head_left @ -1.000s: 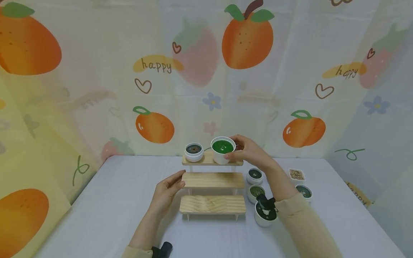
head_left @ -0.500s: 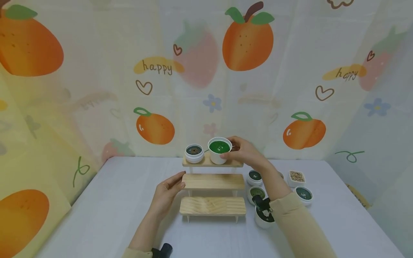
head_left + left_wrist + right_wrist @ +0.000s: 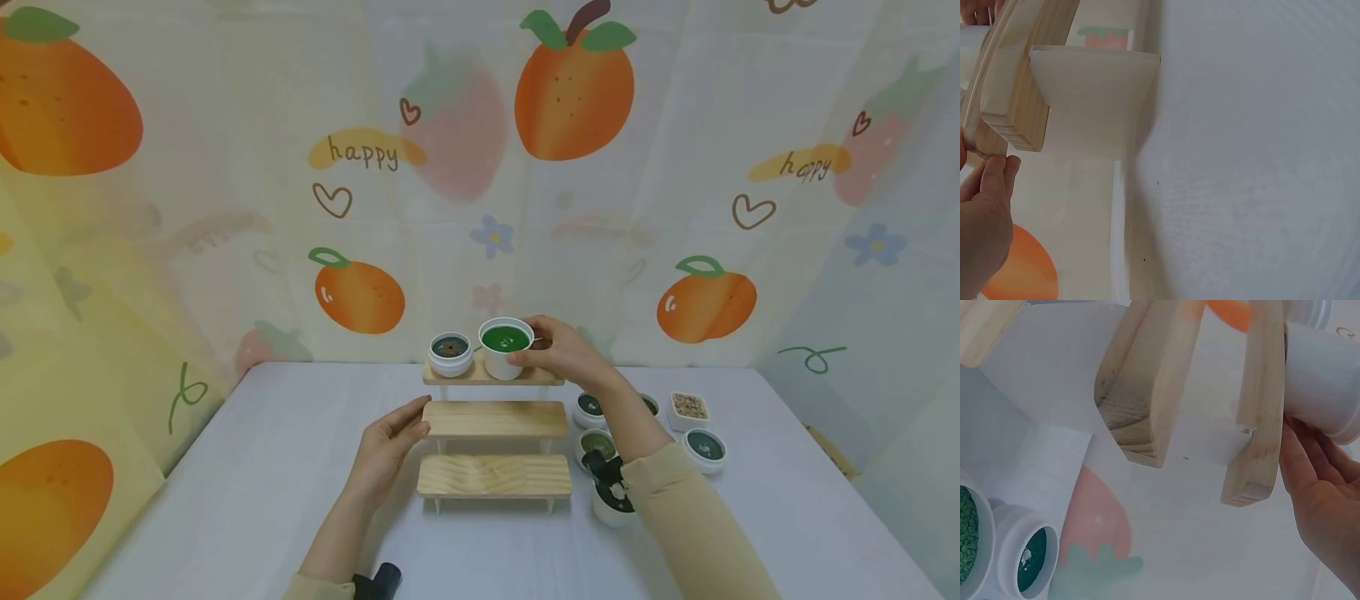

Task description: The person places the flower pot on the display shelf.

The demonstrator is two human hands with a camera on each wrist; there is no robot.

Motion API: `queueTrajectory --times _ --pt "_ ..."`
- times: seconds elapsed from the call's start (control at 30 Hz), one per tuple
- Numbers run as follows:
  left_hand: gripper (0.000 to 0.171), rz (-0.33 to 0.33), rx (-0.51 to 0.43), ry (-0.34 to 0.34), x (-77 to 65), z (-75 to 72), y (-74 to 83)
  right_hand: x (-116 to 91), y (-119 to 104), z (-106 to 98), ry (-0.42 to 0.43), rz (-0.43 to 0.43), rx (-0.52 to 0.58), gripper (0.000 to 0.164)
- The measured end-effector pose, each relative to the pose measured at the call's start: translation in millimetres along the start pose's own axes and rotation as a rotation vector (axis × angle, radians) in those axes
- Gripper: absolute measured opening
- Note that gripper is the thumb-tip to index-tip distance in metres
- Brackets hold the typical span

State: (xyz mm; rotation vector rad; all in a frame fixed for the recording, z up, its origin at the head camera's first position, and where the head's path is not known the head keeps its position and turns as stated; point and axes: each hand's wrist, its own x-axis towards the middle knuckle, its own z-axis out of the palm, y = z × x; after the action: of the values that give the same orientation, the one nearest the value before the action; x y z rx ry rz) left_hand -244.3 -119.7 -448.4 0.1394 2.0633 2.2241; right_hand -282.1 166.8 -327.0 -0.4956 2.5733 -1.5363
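Note:
A three-tier wooden display stand (image 3: pixel 495 419) with pale legs stands on the table. My left hand (image 3: pixel 382 454) holds the left end of its middle board between thumb and fingers; in the left wrist view those fingers (image 3: pixel 999 178) touch the board's end. At the top board, my right hand (image 3: pixel 566 357) grips a white cup (image 3: pixel 498 365) with green contents, thumb in front and fingers behind. In the right wrist view the cup (image 3: pixel 1322 381) is close against the top board. To its left on that board sits a white jar (image 3: pixel 451 365) with dark contents and a brown centre.
Right of the stand are several white pots, among them one with mossy green contents (image 3: pixel 581 450) and a larger one (image 3: pixel 611 514) partly behind the right wrist's camera. Farther right stand a square dish of tan bits (image 3: pixel 689 407) and a round pot (image 3: pixel 705 450). A fruit-print cloth (image 3: pixel 570 275) hangs behind.
My right hand has shifted the cup slightly left along the top board, closer to the jar. The left hand keeps its place on the middle board.

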Motion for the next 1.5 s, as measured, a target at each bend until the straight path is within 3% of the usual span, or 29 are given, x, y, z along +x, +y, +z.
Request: queueTrajectory --times 0.33,0.67,1.07,1.5 --pt "0.051 -0.001 -0.013 -0.006 -0.7 -0.7 -0.8 -2 -2 -3 -0.029 0.006 0.001 0.065" --pt "0.051 -0.003 -0.027 0.003 -1.5 0.0 -0.2 -16 -8 -20 -0.026 0.014 -0.019 0.08" --pt "0.05 -0.004 -0.029 0.01 -0.4 0.0 -0.2 -43 6 -40 -0.004 -0.047 -0.029 0.069" --pt "0.05 -0.003 -0.009 0.008 -0.4 -0.1 0.3 -78 32 -57 -0.034 -0.075 -0.069 0.073"
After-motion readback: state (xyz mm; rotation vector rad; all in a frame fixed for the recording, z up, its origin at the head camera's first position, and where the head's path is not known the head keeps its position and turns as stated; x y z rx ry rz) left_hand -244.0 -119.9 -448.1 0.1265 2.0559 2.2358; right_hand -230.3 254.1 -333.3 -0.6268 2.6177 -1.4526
